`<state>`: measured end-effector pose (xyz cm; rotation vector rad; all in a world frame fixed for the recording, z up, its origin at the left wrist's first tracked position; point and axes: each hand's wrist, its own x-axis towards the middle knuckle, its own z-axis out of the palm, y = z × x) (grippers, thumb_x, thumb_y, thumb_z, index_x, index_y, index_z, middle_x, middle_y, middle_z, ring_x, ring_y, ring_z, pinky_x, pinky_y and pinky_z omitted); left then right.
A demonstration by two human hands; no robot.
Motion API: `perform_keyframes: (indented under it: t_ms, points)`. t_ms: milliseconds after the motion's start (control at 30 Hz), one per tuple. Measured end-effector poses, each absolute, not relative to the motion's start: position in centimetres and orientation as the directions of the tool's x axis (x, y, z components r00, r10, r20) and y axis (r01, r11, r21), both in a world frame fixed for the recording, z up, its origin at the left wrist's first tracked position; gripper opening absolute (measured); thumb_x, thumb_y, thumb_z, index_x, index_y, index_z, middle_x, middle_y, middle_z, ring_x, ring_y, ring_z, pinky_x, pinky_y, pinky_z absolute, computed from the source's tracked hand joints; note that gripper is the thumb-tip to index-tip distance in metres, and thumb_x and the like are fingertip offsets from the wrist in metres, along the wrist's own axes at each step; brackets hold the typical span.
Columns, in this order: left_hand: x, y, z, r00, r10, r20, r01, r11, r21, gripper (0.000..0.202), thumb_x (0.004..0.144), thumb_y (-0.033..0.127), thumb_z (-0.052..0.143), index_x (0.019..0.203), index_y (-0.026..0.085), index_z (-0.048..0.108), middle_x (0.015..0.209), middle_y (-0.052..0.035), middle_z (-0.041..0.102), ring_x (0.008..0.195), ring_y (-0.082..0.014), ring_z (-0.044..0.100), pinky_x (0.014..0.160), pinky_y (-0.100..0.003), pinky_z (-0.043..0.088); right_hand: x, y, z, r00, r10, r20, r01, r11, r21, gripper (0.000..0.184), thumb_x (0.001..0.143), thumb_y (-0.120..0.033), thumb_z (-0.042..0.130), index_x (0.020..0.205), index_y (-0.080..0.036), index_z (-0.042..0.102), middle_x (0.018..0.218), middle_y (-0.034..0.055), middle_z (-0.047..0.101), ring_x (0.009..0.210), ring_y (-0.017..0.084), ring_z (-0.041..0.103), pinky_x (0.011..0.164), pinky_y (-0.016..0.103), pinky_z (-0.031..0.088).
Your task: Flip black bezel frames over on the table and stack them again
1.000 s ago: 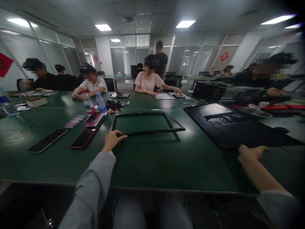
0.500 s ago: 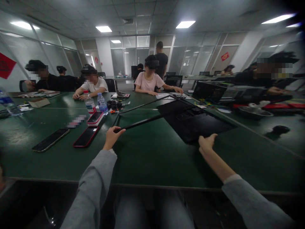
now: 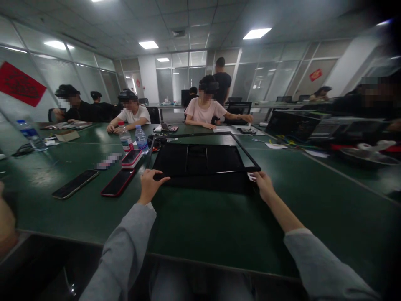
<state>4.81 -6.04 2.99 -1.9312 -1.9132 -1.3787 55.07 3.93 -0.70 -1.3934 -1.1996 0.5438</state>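
A thin black rectangular frame [image 3: 247,155] lies over a black back panel [image 3: 200,161] on the green table [image 3: 203,225] in front of me. My left hand [image 3: 150,184] pinches the frame's near left corner. My right hand [image 3: 262,184] rests at the near right corner, fingers curled on the edge of the panel and frame; which of the two it grips I cannot tell. Both arms wear grey sleeves.
Left of the frame lie a red-cased phone [image 3: 118,182], a dark phone [image 3: 75,184] and a pink phone [image 3: 131,158]. Two water bottles [image 3: 125,140] stand behind them. Several people sit at the table's far side. Dark equipment [image 3: 291,123] crowds the right.
My right hand dragged the black panel from the far right to the middle, under the frame. My left hand tilted the frame up, and now it lies over the panel.
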Motion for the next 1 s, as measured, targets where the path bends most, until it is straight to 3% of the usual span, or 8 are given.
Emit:
perform_keyframes:
  t_ms: [100, 167, 267, 333, 433, 533, 667, 1000]
  points:
    - [4.9, -5.7, 2.7, -0.150, 0.701, 0.697, 0.835, -0.288, 0.469, 0.033, 0.068, 0.046, 0.088, 0.086, 0.021, 0.074, 0.089, -0.0064, 0.070, 0.092, -0.0240, 0.064, 0.088, -0.039, 0.049, 55.4, 4.1, -0.2, 0.395, 0.912, 0.115, -0.084, 0.160, -0.984, 0.045, 0.093, -0.060, 0.044, 0.104, -0.023, 0.066, 0.094, 0.0087, 0.072, 0.090, 0.022, 0.069, 0.077, 0.035, 0.057]
    - [5.0, -5.5, 2.5, -0.118, 0.682, 0.722, 0.832, -0.329, 0.447, 0.034, 0.067, 0.047, 0.088, 0.084, 0.021, 0.074, 0.086, -0.0061, 0.070, 0.089, -0.0239, 0.064, 0.087, -0.040, 0.048, 55.9, 3.8, 0.3, 0.277, 0.958, 0.078, -0.192, 0.135, -0.972, 0.047, 0.093, -0.063, 0.043, 0.103, -0.024, 0.066, 0.099, 0.0099, 0.073, 0.091, 0.022, 0.070, 0.077, 0.035, 0.058]
    - [5.0, -5.1, 2.1, -0.055, 0.703, 0.710, 0.824, -0.369, 0.430, 0.035, 0.067, 0.048, 0.088, 0.085, 0.021, 0.074, 0.085, -0.0056, 0.069, 0.088, -0.0234, 0.063, 0.087, -0.040, 0.048, 56.2, 3.5, 0.6, 0.263, 0.958, 0.112, -0.032, 0.124, -0.992, 0.039, 0.081, -0.055, 0.068, 0.106, -0.024, 0.066, 0.097, 0.0079, 0.073, 0.086, 0.023, 0.070, 0.080, 0.039, 0.059]
    - [4.8, -4.9, 1.8, -0.036, 0.734, 0.679, 0.820, -0.366, 0.439, 0.036, 0.067, 0.050, 0.087, 0.085, 0.022, 0.074, 0.086, -0.0057, 0.069, 0.088, -0.0231, 0.063, 0.087, -0.039, 0.049, 55.7, 3.4, 0.4, 0.307, 0.918, 0.253, 0.174, 0.207, -0.963, 0.045, 0.076, -0.046, 0.074, 0.113, -0.023, 0.065, 0.092, 0.0062, 0.073, 0.087, 0.025, 0.069, 0.086, 0.044, 0.057]
    - [4.0, -4.4, 1.3, -0.027, 0.783, 0.622, 0.825, -0.334, 0.455, 0.037, 0.070, 0.053, 0.084, 0.088, 0.022, 0.074, 0.090, -0.0061, 0.069, 0.090, -0.0229, 0.063, 0.086, -0.037, 0.049, 54.2, 3.0, -0.1, 0.279, 0.831, 0.481, 0.469, 0.319, -0.824, 0.048, 0.083, -0.044, 0.065, 0.124, -0.020, 0.062, 0.099, 0.0097, 0.073, 0.098, 0.028, 0.068, 0.098, 0.051, 0.052]
    - [2.9, -4.1, 0.8, -0.016, 0.835, 0.549, 0.842, -0.285, 0.458, 0.039, 0.071, 0.055, 0.082, 0.091, 0.022, 0.074, 0.094, -0.0060, 0.069, 0.092, -0.0230, 0.063, 0.087, -0.037, 0.048, 52.7, 2.2, -0.5, 0.238, 0.785, 0.573, 0.630, 0.324, -0.706, 0.047, 0.091, -0.040, 0.053, 0.132, -0.018, 0.059, 0.119, 0.0145, 0.070, 0.113, 0.031, 0.065, 0.104, 0.052, 0.047]
    - [2.2, -3.9, 0.4, -0.018, 0.877, 0.480, 0.866, -0.227, 0.446, 0.042, 0.071, 0.059, 0.080, 0.093, 0.024, 0.074, 0.099, -0.0067, 0.070, 0.098, -0.0244, 0.063, 0.090, -0.038, 0.047, 51.8, 1.2, -0.7, 0.249, 0.787, 0.565, 0.684, 0.270, -0.678, 0.049, 0.094, -0.040, 0.047, 0.136, -0.017, 0.057, 0.128, 0.0160, 0.066, 0.120, 0.033, 0.061, 0.106, 0.053, 0.046]
    - [2.6, -4.3, 0.9, 0.018, 0.918, 0.396, 0.907, -0.181, 0.379, 0.038, 0.075, 0.060, 0.077, 0.094, 0.027, 0.074, 0.109, -0.0056, 0.073, 0.114, -0.0293, 0.060, 0.104, -0.049, 0.036, 51.9, 1.7, -2.3, 0.276, 0.841, 0.465, 0.717, 0.142, -0.683, 0.053, 0.090, -0.037, 0.046, 0.135, -0.012, 0.060, 0.127, 0.0191, 0.066, 0.117, 0.036, 0.063, 0.103, 0.054, 0.047]
